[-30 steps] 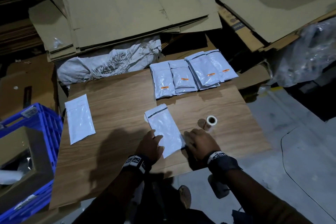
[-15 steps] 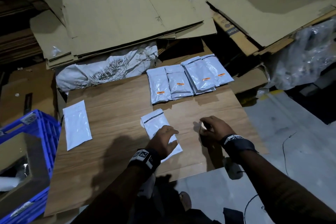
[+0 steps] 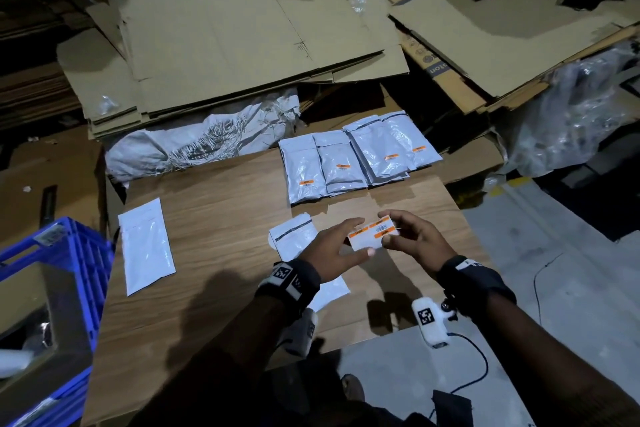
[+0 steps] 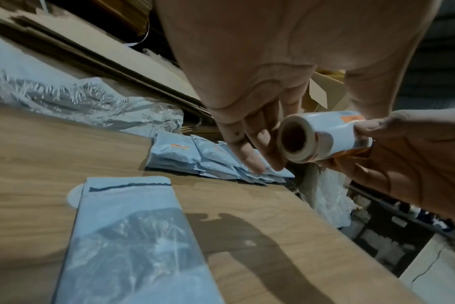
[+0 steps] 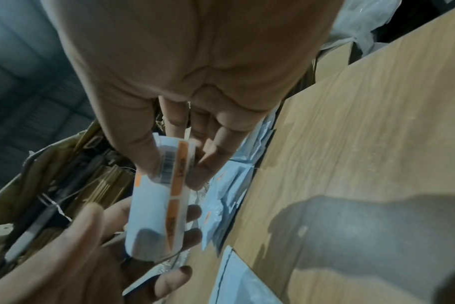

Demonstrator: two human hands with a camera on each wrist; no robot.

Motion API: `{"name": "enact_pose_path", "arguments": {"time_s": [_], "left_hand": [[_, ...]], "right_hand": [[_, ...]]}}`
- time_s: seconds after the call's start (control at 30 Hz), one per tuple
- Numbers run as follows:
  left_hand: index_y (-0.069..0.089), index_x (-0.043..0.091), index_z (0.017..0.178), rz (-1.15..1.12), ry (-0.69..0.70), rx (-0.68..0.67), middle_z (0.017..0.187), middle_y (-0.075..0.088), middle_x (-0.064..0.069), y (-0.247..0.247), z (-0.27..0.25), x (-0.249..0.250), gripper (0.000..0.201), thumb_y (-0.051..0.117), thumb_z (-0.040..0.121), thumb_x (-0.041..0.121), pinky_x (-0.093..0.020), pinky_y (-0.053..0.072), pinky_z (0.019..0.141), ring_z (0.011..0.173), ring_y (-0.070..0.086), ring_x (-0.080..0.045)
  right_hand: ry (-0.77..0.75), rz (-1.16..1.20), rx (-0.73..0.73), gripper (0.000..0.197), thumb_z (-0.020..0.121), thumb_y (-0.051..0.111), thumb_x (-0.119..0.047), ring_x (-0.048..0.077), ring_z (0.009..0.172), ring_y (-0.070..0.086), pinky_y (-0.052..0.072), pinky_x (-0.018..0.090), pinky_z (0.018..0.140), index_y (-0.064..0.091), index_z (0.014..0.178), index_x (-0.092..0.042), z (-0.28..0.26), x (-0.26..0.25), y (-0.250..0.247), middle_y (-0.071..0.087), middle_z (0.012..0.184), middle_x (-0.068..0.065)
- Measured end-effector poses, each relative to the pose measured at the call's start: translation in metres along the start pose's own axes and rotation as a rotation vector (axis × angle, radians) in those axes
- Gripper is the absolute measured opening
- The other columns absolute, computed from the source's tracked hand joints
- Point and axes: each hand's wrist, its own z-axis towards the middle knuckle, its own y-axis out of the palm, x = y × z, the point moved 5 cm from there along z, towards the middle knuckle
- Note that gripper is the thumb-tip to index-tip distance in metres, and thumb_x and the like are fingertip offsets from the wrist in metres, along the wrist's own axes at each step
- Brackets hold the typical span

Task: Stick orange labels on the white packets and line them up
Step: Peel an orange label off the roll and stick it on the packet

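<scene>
Both my hands hold a small roll of orange labels [image 3: 372, 235] [image 4: 325, 135] [image 5: 156, 205] in the air above the wooden table [image 3: 225, 218]. My left hand [image 3: 346, 241] [image 4: 252, 148] holds one end between thumb and fingers. My right hand [image 3: 393, 232] [image 5: 174, 162] pinches the other end. Beneath them lies an unlabelled white packet [image 3: 294, 243] [image 4: 127, 236]. A second plain packet [image 3: 147, 246] lies at the table's left. Several labelled packets [image 3: 356, 159] [image 4: 195, 160] form a row at the back edge.
A blue crate [image 3: 59, 288] stands left of the table. Flattened cardboard [image 3: 242, 38] and a white woven sack [image 3: 201, 146] lie behind it, with crumpled clear plastic [image 3: 571, 121] at the right. Grey floor [image 3: 536, 253] begins past the table's right and near edges.
My right hand took the label roll off the table and raised it. My left hand left the packet and came up to the roll's other end.
</scene>
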Motion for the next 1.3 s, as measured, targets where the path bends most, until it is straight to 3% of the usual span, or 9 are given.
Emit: {"name": "enact_pose_path", "arguments": {"time_s": [0.07, 0.13, 0.43, 0.77, 0.93, 1.03, 1.13, 1.2, 1.3], "left_hand": [[0.054, 0.032, 0.139, -0.064, 0.018, 0.016, 0.121, 0.066, 0.01, -0.004, 0.0, 0.003, 0.051, 0.07, 0.093, 0.047, -0.01, 0.046, 0.079, 0.097, 0.062, 0.006], [0.061, 0.028, 0.13, -0.091, 0.033, 0.047, 0.11, 0.07, 0.009, -0.009, -0.001, 0.001, 0.041, 0.071, 0.093, 0.044, -0.009, 0.044, 0.071, 0.086, 0.063, 0.007], [0.065, 0.021, 0.128, -0.22, 0.023, 0.069, 0.106, 0.073, 0.0, -0.019, -0.013, -0.007, 0.048, 0.059, 0.093, 0.053, -0.051, 0.059, 0.08, 0.083, 0.072, -0.027], [0.064, 0.02, 0.132, -0.286, -0.005, 0.06, 0.11, 0.074, -0.002, -0.018, -0.021, -0.003, 0.052, 0.059, 0.092, 0.053, -0.035, 0.061, 0.074, 0.082, 0.074, -0.026], [0.066, 0.018, 0.128, -0.278, 0.028, 0.086, 0.107, 0.073, 0.0, -0.02, -0.022, 0.002, 0.04, 0.065, 0.096, 0.041, -0.028, 0.058, 0.067, 0.075, 0.07, -0.013], [0.067, 0.017, 0.126, -0.275, 0.024, 0.101, 0.103, 0.073, -0.001, -0.022, -0.023, 0.004, 0.035, 0.067, 0.097, 0.037, -0.027, 0.057, 0.067, 0.069, 0.07, -0.011], [0.07, 0.02, 0.121, -0.291, 0.036, 0.129, 0.098, 0.075, -0.002, -0.022, -0.024, 0.006, 0.036, 0.071, 0.092, 0.042, -0.04, 0.062, 0.072, 0.076, 0.072, -0.024], [0.072, 0.02, 0.118, -0.303, 0.037, 0.154, 0.095, 0.075, -0.006, -0.022, -0.024, 0.006, 0.037, 0.073, 0.089, 0.045, -0.044, 0.063, 0.072, 0.076, 0.073, -0.026], [0.073, 0.019, 0.115, -0.307, 0.032, 0.198, 0.086, 0.075, -0.007, -0.024, -0.025, 0.006, 0.033, 0.074, 0.09, 0.042, -0.038, 0.061, 0.066, 0.066, 0.071, -0.021]], "right_hand": [[-0.001, 0.019, -0.011, 0.044, 0.089, 0.069, 0.01, 0.022, 0.104, 0.068, 0.058, 0.039, 0.097, 0.065, 0.128, -0.01, -0.003, -0.006, 0.009, 0.071, 0.112, 0.012], [-0.003, 0.028, -0.017, 0.043, 0.09, 0.068, 0.009, 0.023, 0.105, 0.067, 0.057, 0.043, 0.099, 0.065, 0.128, -0.011, -0.004, -0.012, 0.017, 0.071, 0.113, 0.013], [0.005, 0.127, 0.068, 0.033, 0.099, 0.056, 0.006, 0.026, 0.104, 0.07, 0.059, 0.034, 0.091, 0.066, 0.128, -0.007, -0.011, -0.025, 0.032, 0.071, 0.116, 0.014], [-0.022, 0.072, 0.099, 0.03, 0.1, 0.053, 0.009, 0.024, 0.099, 0.071, 0.06, 0.038, 0.092, 0.064, 0.127, 0.002, -0.02, -0.037, 0.035, 0.072, 0.111, 0.015], [-0.027, 0.015, 0.101, 0.031, 0.098, 0.057, 0.007, 0.025, 0.099, 0.07, 0.061, 0.037, 0.087, 0.067, 0.125, -0.004, -0.019, -0.039, 0.032, 0.069, 0.121, 0.02], [-0.072, -0.121, 0.115, 0.034, 0.095, 0.065, 0.002, 0.021, 0.1, 0.071, 0.06, 0.033, 0.08, 0.07, 0.124, -0.017, -0.02, -0.044, 0.033, 0.071, 0.124, 0.01], [-0.258, -0.438, 0.184, 0.04, 0.09, 0.075, -0.013, 0.011, 0.112, 0.067, 0.059, 0.032, 0.085, 0.068, 0.127, -0.025, -0.024, -0.054, 0.037, 0.067, 0.127, -0.005], [-0.413, -0.726, 0.206, 0.04, 0.088, 0.071, -0.029, 0.01, 0.117, 0.06, 0.053, 0.031, 0.088, 0.066, 0.127, -0.028, -0.028, -0.063, 0.044, 0.061, 0.126, -0.01], [-0.583, -0.998, 0.257, 0.027, 0.088, 0.063, -0.04, 0.016, 0.106, 0.055, 0.048, 0.032, 0.073, 0.068, 0.111, -0.026, -0.035, -0.075, 0.057, 0.057, 0.111, -0.01]]}}
